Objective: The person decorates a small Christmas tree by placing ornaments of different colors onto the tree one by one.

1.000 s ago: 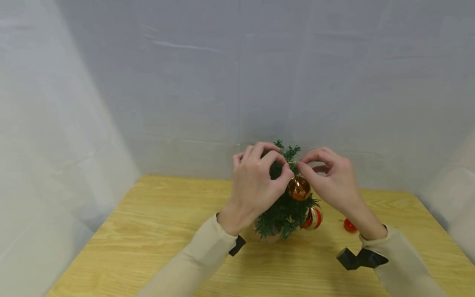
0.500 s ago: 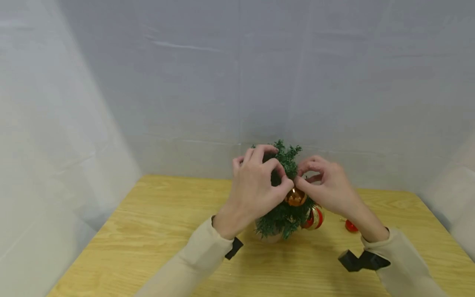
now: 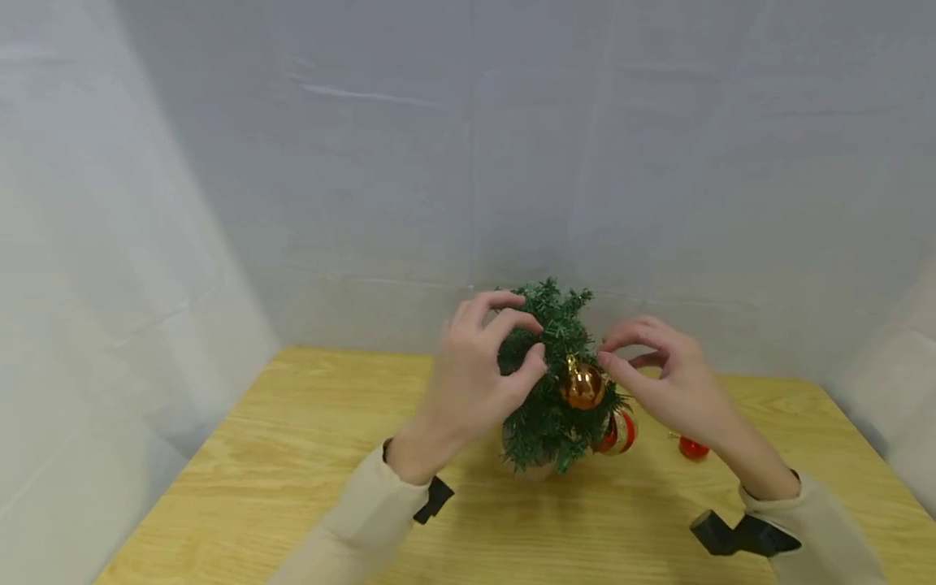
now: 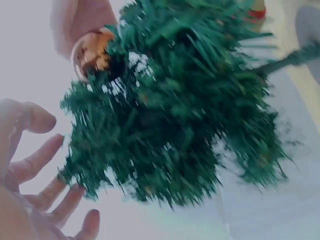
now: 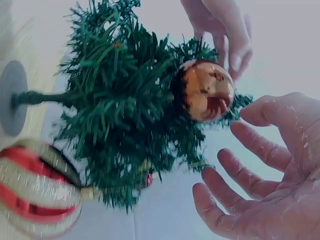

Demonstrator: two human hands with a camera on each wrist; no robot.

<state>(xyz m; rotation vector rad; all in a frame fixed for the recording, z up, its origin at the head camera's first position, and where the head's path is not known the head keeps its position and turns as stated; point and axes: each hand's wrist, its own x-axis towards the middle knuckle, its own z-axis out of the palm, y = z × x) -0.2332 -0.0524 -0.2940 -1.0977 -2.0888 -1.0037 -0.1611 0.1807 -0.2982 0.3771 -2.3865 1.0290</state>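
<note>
A small green artificial Christmas tree (image 3: 544, 431) stands on the table. On its front branches hangs a shiny copper-gold ball ornament (image 3: 582, 386), with neither hand touching it. My left hand (image 3: 475, 366) is left of the tree, fingers loosely bent and thumb apart from them; in the left wrist view its fingertips lie close to the needles. Just right of the ball is my right hand (image 3: 665, 374), its fingers relaxed and holding nothing in the right wrist view. A red and gold striped ball (image 5: 40, 187) hangs lower on the tree's right side.
A small red ornament (image 3: 692, 448) lies on the wooden table (image 3: 329, 431) to the right of the tree. The tree's round grey base (image 5: 12, 97) shows in the right wrist view. Pale sheeting (image 3: 366, 162) stands behind and beside the table.
Both hands lowered the copper-gold ball onto the tree and let go of it. My left hand has since moved back to the left, and my right hand slightly to the right.
</note>
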